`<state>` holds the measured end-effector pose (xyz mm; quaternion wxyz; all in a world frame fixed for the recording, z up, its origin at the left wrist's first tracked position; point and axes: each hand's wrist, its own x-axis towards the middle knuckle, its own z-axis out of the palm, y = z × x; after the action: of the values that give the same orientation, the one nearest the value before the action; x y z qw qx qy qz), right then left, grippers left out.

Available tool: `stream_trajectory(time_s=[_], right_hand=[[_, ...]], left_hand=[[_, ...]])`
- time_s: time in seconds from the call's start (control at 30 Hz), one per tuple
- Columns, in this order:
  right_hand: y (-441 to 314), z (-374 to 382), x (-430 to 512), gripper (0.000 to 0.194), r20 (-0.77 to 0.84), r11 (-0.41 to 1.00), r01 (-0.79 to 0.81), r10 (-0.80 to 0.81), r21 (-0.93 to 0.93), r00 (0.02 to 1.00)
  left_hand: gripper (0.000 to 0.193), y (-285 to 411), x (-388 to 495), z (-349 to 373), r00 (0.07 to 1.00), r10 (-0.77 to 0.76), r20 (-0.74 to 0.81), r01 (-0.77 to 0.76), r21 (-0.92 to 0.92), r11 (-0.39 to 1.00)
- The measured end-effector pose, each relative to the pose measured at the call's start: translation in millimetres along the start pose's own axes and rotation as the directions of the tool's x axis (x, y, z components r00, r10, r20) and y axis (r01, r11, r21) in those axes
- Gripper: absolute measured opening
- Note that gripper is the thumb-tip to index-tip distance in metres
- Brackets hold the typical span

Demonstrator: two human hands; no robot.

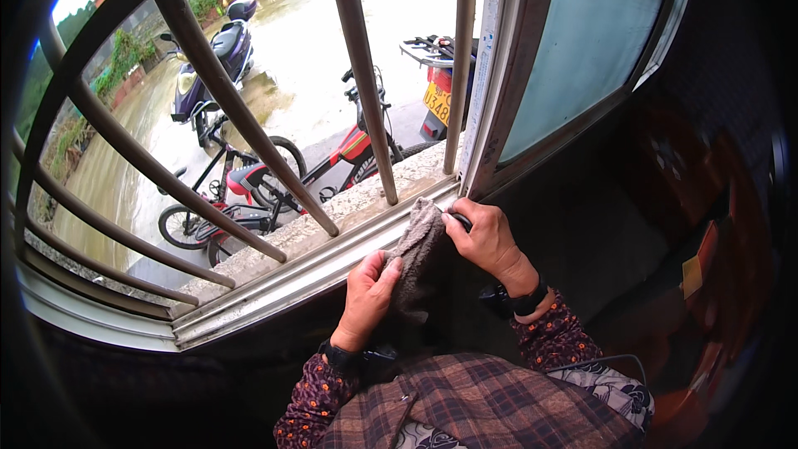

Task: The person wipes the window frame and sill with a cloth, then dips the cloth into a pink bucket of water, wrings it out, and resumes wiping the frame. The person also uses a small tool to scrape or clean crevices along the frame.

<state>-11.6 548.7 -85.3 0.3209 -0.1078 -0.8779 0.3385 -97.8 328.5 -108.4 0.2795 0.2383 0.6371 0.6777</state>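
A crumpled grey-brown cloth [413, 252] hangs between my hands at the inner edge of the white window track [305, 277]. My left hand [368, 293] pinches its left side between thumb and fingers. In my right hand [486, 234] is a small black handle [460, 220], gripped near the cloth's top end; the rest of the tool is hidden by the cloth and fingers. Both hands are just inside the sill, close to the foot of the upright window frame [477, 168].
Metal security bars [365, 75] curve outside the opening. A frosted sliding pane [586, 43] stands at the right. Outdoors are bicycles [355, 146], a purple scooter [215, 62] and another vehicle's rear rack [430, 50]. Dark reddish-brown furniture [742, 249] is at the right.
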Motion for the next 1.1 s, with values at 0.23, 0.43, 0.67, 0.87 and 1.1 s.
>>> stream_trajectory(time_s=[0.23, 0.43, 0.67, 0.87, 1.1], right_hand=[[-4.0, 1.7, 16.0, 0.013, 0.088, 0.990, 0.041, -0.053, 0.132, 0.995], [-36.6, 46.9, 4.7, 0.011, 0.126, 0.967, 0.245, -0.252, 0.072, 0.959], [-92.2, 118.7, 12.1, 0.017, 0.299, 0.886, 0.446, -0.464, 0.130, 0.834], [-63.0, 54.5, 26.1, 0.014, 0.396, 0.949, 0.312, -0.304, 0.045, 0.866], [-111.5, 123.0, 20.0, 0.012, 0.418, 0.879, 0.450, -0.473, 0.158, 0.776]], left_hand=[[0.013, 10.7, -33.5, -22.6, 0.996, -0.063, -0.066, 0.064, 0.017, 0.998], [0.008, 10.2, -72.1, -51.7, 0.977, -0.082, -0.195, 0.062, -0.103, 0.993], [0.006, -4.1, -121.0, -89.7, 0.875, -0.080, -0.478, -0.043, -0.242, 0.969], [0.008, -2.9, -109.5, -80.1, 0.943, -0.076, -0.324, 0.031, -0.140, 0.990], [0.008, -6.1, -134.3, -115.2, 0.928, -0.074, -0.366, 0.026, -0.136, 0.990]])
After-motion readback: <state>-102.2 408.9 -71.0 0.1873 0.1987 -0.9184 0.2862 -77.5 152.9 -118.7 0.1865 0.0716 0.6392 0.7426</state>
